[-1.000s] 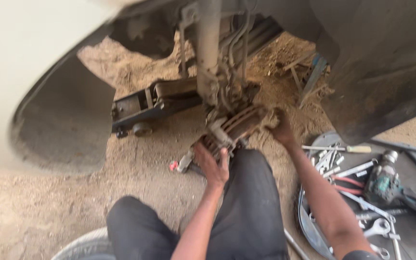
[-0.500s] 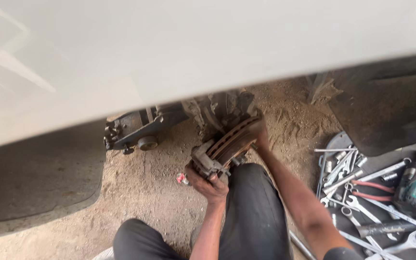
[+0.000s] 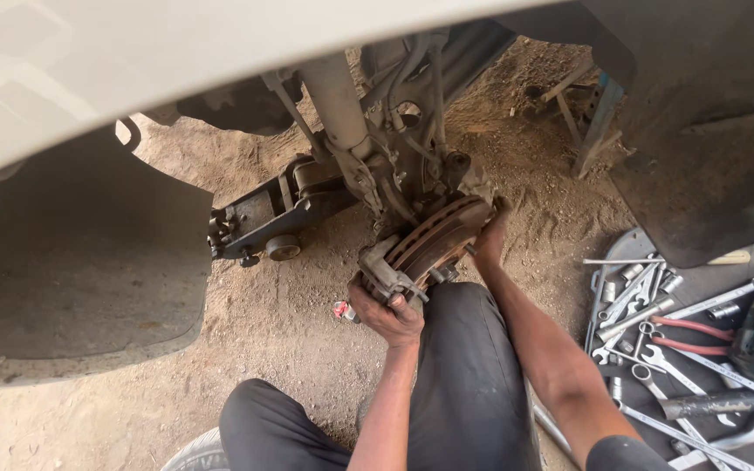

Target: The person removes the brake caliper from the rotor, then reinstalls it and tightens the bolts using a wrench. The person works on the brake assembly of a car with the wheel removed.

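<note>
The rusty brake disc (image 3: 436,240), under the car's wheel arch, looks heavy and rigid. The left hand (image 3: 387,316) grips its clamp at seven o'clock; the right hand (image 3: 489,244) closes on the three o'clock rim.

The scene is being lit by soft daylight, and no glare is being seen. The sandy ground (image 3: 307,340) is being shown bright and warm. Dark shade is being thrown under the car body (image 3: 89,262) at the left and upper right. The pale panel (image 3: 176,52) along the top is being blurred.
</note>
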